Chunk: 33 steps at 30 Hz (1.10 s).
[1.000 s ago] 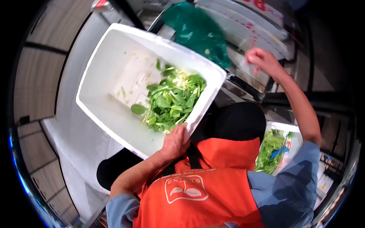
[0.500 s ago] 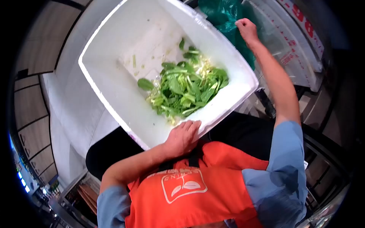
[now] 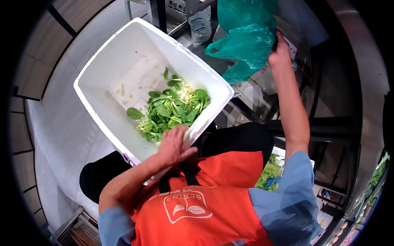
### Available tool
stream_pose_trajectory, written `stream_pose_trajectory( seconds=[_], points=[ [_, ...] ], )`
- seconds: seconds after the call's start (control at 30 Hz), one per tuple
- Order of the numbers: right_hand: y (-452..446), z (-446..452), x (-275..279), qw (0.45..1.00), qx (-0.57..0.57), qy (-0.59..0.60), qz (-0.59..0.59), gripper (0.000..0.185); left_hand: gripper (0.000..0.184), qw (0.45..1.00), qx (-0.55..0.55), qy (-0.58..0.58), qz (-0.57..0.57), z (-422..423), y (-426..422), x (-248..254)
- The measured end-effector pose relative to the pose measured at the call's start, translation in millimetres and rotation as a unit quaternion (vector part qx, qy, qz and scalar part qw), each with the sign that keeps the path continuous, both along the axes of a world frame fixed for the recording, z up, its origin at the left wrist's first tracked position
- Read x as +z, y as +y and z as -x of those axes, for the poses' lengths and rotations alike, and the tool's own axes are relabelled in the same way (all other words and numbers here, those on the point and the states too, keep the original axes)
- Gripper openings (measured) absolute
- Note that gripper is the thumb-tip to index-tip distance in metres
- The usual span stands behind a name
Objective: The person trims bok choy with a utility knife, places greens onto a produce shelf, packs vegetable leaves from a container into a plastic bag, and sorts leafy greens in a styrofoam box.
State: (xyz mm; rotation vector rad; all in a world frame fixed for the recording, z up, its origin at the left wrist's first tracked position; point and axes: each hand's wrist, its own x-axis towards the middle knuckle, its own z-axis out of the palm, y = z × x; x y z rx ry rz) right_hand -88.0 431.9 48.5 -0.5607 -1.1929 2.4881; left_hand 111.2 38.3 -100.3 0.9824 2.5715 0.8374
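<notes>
A white foam box [image 3: 186, 67] sits tilted toward me in front of my apron. Loose green leafy vegetables [image 3: 172, 108] lie heaped at its near right side, with a few scraps on the bottom. My left hand [image 3: 172, 145] is over the near rim, fingers inside beside the leaves and thumb apart on the outer side, holding the box. Out to the upper right, my right hand [image 3: 281, 53] is closed on the edge of a green plastic bag [image 3: 246, 45], which hangs crumpled beyond the box. The fingertips of the right hand are partly hidden.
A filled clear plastic bag [image 3: 201, 25] stands by a dark metal frame past the box. Lettuce [image 3: 269, 172] in a white container is by my right side. At lower left is a crate [image 3: 76, 229]. More greens [image 3: 371, 192] line the right edge.
My right hand has lifted and spread the green bag up beside the box. The left hand has slid along the near rim, its fingers reaching further in. The view has shifted rightward.
</notes>
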Motion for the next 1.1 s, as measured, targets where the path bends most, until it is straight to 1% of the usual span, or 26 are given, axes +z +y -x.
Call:
stream_pose_trajectory(
  seconds=[0.03,0.07,0.1,0.13,0.17,0.23,0.27,0.33,0.37,0.4,0.47,0.5,0.53,0.57,0.67,0.73,0.77,0.8,0.83,0.87,0.9,0.93,0.97,1.07,1.1],
  points=[
    [-12.9,-16.4,14.2,0.999,0.026,0.019,-0.001,0.028,0.082,0.999,0.029,0.004,-0.030,9.7,2.0,10.2],
    [-29.6,-30.2,25.7,0.998,0.066,0.014,-0.005,0.027,0.090,0.995,0.062,0.070,-0.041,20.1,5.1,9.6],
    [-49.9,-42.0,35.1,0.995,0.103,0.011,-0.008,0.026,0.101,0.988,0.093,0.114,-0.050,34.8,10.9,29.4],
    [-70.9,-52.4,42.4,0.990,0.140,0.009,-0.007,0.025,0.110,0.980,0.110,0.139,-0.088,50.7,14.7,42.9],
    [-90.4,-61.2,48.8,0.981,0.191,0.043,0.009,0.023,0.113,0.967,0.131,0.191,-0.111,64.3,24.1,58.7],
    [-127.3,-70.5,64.2,0.949,0.295,0.099,0.043,0.021,0.116,0.942,0.176,0.267,-0.105,86.0,40.7,81.6],
    [-142.7,-72.7,72.9,0.929,0.346,0.119,0.061,0.021,0.106,0.917,0.178,0.325,-0.147,98.9,45.4,85.2],
    [-166.3,-66.6,81.5,0.926,0.340,0.159,-0.036,0.026,0.073,0.915,0.144,0.304,-0.224,115.1,43.9,107.3],
    [-172.3,-66.1,87.2,0.921,0.335,0.179,-0.082,0.029,0.039,0.911,0.105,0.279,-0.284,120.1,36.6,123.0],
    [-177.7,-75.1,98.1,0.925,0.270,0.213,-0.162,0.027,0.025,0.905,0.138,0.278,-0.291,116.2,28.6,143.4],
    [-187.8,-96.0,120.7,0.898,0.134,0.278,-0.313,0.023,0.025,0.911,0.239,0.195,-0.275,108.4,8.5,183.4],
    [-170.1,-95.3,114.2,0.746,0.057,0.363,-0.555,0.040,0.025,0.901,0.262,0.159,-0.308,111.7,-4.2,194.8],
    [-167.0,-97.1,102.0,0.676,-0.003,0.368,-0.638,0.040,0.026,0.886,0.285,0.125,-0.342,115.8,-16.8,205.0],
    [-175.4,-110.9,98.7,0.596,-0.066,0.369,-0.710,0.040,0.025,0.868,0.277,0.092,-0.402,115.6,-24.5,217.5],
    [-189.0,-110.5,61.5,0.567,-0.056,0.321,-0.756,0.049,0.026,0.863,0.248,-0.005,-0.439,93.2,-39.4,248.8],
    [-179.6,-75.4,35.1,0.610,0.001,0.300,-0.733,0.043,0.029,0.882,0.249,-0.008,-0.400,84.6,-48.5,258.7],
    [-182.1,-69.4,31.8,0.723,0.111,0.235,-0.640,0.036,0.030,0.888,0.258,-0.013,-0.380,83.8,-56.1,260.9],
    [-188.6,-64.6,28.0,0.807,0.223,0.162,-0.522,0.029,0.031,0.893,0.271,-0.019,-0.359,82.6,-66.3,262.4],
    [-198.3,-61.1,23.0,0.838,0.224,0.202,-0.455,0.016,0.030,0.894,0.285,-0.059,-0.340,85.2,-78.3,263.5],
    [-209.5,-61.3,26.3,0.880,0.232,0.200,-0.362,0.015,0.030,0.909,0.284,-0.060,-0.298,89.1,-94.9,260.6],
    [-217.9,-66.1,41.7,0.913,0.280,0.173,-0.240,0.016,0.029,0.922,0.283,-0.063,-0.256,93.2,-112.7,256.1],
    [-224.8,-70.5,55.6,0.929,0.323,0.139,-0.115,0.018,0.029,0.933,0.281,-0.070,-0.214,91.9,-128.4,254.1],
    [-229.2,-64.9,56.9,0.932,0.340,0.119,-0.045,0.021,0.029,0.942,0.286,-0.073,-0.160,81.1,-138.9,264.2],
    [-252.8,-46.1,58.7,0.926,0.377,0.022,0.018,0.020,0.031,0.907,0.331,-0.064,-0.250,54.9,-177.5,266.1],
    [-264.2,-56.2,66.2,0.921,0.390,0.009,0.009,0.021,0.030,0.902,0.333,-0.082,-0.260,49.7,-197.9,267.0]
  ],
)
